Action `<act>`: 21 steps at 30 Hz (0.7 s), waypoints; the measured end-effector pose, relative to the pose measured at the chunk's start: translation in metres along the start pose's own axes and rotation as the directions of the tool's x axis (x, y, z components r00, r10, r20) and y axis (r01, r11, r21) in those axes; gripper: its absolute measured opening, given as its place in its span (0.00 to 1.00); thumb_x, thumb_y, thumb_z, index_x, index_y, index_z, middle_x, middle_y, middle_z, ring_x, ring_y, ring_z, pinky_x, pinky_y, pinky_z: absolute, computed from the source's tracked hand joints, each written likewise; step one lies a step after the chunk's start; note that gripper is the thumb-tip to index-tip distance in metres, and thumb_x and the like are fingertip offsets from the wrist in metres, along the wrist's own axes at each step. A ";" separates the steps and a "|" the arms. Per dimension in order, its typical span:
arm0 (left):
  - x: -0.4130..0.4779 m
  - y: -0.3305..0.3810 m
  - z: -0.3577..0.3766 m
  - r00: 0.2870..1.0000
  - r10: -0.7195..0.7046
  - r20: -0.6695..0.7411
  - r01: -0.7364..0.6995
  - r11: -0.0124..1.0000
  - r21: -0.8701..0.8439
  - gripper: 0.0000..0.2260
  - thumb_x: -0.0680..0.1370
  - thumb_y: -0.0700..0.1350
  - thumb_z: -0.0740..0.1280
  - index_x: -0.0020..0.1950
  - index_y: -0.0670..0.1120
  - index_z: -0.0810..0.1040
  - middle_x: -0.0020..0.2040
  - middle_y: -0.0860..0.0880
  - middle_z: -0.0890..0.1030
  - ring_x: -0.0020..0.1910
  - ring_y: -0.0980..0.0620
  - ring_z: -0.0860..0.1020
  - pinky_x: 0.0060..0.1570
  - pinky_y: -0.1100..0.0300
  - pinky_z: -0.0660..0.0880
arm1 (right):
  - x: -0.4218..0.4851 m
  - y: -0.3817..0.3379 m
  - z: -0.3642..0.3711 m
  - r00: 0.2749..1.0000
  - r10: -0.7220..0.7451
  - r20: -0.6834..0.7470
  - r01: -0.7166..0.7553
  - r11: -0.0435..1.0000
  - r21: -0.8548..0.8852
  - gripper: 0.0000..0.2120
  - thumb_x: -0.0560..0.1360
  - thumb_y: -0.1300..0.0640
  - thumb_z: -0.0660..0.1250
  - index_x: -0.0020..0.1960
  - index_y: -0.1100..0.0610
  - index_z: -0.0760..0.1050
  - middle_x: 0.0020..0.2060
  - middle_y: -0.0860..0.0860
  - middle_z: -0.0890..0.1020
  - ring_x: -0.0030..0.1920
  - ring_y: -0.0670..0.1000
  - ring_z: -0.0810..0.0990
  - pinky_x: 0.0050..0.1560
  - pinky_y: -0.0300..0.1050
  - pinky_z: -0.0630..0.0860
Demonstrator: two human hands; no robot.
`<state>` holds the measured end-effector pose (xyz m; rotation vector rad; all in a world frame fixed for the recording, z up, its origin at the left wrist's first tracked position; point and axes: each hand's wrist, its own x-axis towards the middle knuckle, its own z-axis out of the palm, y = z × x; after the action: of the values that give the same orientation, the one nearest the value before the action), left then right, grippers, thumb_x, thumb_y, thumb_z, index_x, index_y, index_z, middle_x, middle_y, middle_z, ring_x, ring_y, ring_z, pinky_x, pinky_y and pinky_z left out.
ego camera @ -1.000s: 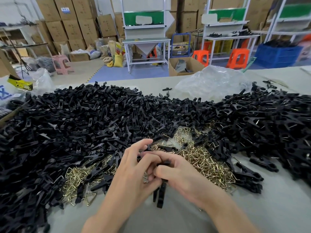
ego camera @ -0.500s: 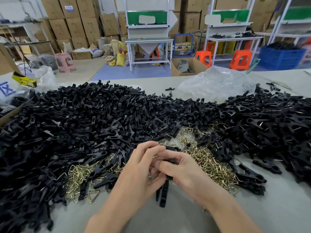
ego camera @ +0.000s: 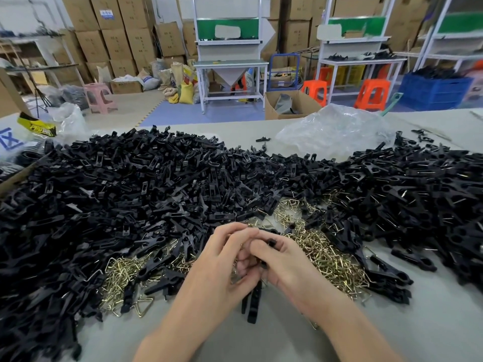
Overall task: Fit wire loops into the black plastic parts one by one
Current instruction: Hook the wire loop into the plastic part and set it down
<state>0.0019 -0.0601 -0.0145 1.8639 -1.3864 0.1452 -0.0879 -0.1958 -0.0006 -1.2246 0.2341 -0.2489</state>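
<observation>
Holding a long black plastic part [ego camera: 254, 307] upright at 6 o'clock, I have my right grip [ego camera: 290, 265] curled round its upper end and my left grip [ego camera: 217, 267] pinching it from 9 o'clock. Its lower end hangs just over the grey desk [ego camera: 431, 322]. Brass-coloured wire loops [ego camera: 326, 254] lie heaped just beyond at 1 o'clock, ringed by a heap of loose black plastic parts [ego camera: 130, 194] from 9 to 3 o'clock.

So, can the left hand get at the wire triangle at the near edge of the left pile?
Probably yes: the triangle lies uncovered by bare table, just left of the left hand. But that hand and the right hand both grip a part, so it must let go first.
</observation>
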 end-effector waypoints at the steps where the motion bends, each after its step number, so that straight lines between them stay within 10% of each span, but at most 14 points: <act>1: 0.000 0.000 0.000 1.000 -0.011 0.001 0.011 1.000 -0.009 0.27 0.76 0.54 0.69 0.73 0.63 0.64 0.69 0.65 0.64 0.65 0.62 0.73 0.56 0.65 0.76 | 0.000 -0.001 0.000 1.000 -0.005 -0.008 0.005 1.000 -0.006 0.07 0.79 0.60 0.67 0.48 0.61 0.83 0.39 0.55 0.81 0.40 0.52 0.82 0.44 0.45 0.81; 8: -0.004 0.002 -0.001 0.996 -0.093 -0.018 0.093 0.996 0.010 0.24 0.80 0.69 0.53 0.76 0.68 0.55 0.69 0.70 0.62 0.65 0.66 0.70 0.53 0.65 0.74 | 0.001 -0.015 -0.015 0.958 0.080 -0.274 0.012 0.948 0.319 0.20 0.74 0.42 0.67 0.31 0.54 0.81 0.33 0.54 0.81 0.30 0.54 0.83 0.33 0.43 0.82; 11: -0.004 0.003 -0.003 0.990 -0.141 -0.014 0.142 0.989 0.034 0.23 0.81 0.70 0.49 0.75 0.69 0.55 0.69 0.72 0.61 0.64 0.68 0.70 0.53 0.64 0.75 | 0.010 -0.061 -0.049 0.931 0.032 -0.363 0.246 0.679 0.692 0.25 0.76 0.38 0.66 0.46 0.61 0.79 0.39 0.58 0.84 0.35 0.54 0.86 0.35 0.42 0.83; 15: -0.003 0.001 -0.005 0.976 -0.212 -0.056 0.215 0.975 0.060 0.23 0.82 0.63 0.52 0.76 0.60 0.61 0.68 0.67 0.65 0.67 0.65 0.68 0.65 0.58 0.71 | 0.015 -0.149 -0.099 0.860 -0.259 -0.439 0.492 0.194 0.849 0.53 0.73 0.29 0.63 0.75 0.71 0.51 0.68 0.76 0.69 0.65 0.71 0.75 0.67 0.62 0.75; 18: -0.001 -0.004 -0.008 0.946 -0.269 -0.182 0.305 0.929 0.209 0.23 0.82 0.58 0.56 0.75 0.52 0.68 0.68 0.56 0.72 0.65 0.57 0.70 0.66 0.55 0.67 | 0.010 -0.164 -0.103 0.838 -0.357 -0.414 0.539 0.417 0.731 0.52 0.74 0.30 0.64 0.81 0.60 0.44 0.69 0.70 0.70 0.66 0.68 0.76 0.68 0.62 0.74; 21: 0.000 -0.014 -0.013 0.897 -0.397 -0.195 0.442 0.799 0.408 0.24 0.81 0.58 0.58 0.74 0.49 0.71 0.70 0.47 0.74 0.69 0.47 0.72 0.71 0.46 0.65 | 0.008 -0.126 -0.077 0.889 -0.320 -0.327 0.440 0.795 0.417 0.37 0.79 0.38 0.64 0.78 0.60 0.61 0.64 0.59 0.81 0.63 0.56 0.82 0.58 0.52 0.82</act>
<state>0.0180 -0.0505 -0.0128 2.4658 -0.8785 0.3476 -0.1120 -0.3075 0.0939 -0.7258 0.1162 -0.7721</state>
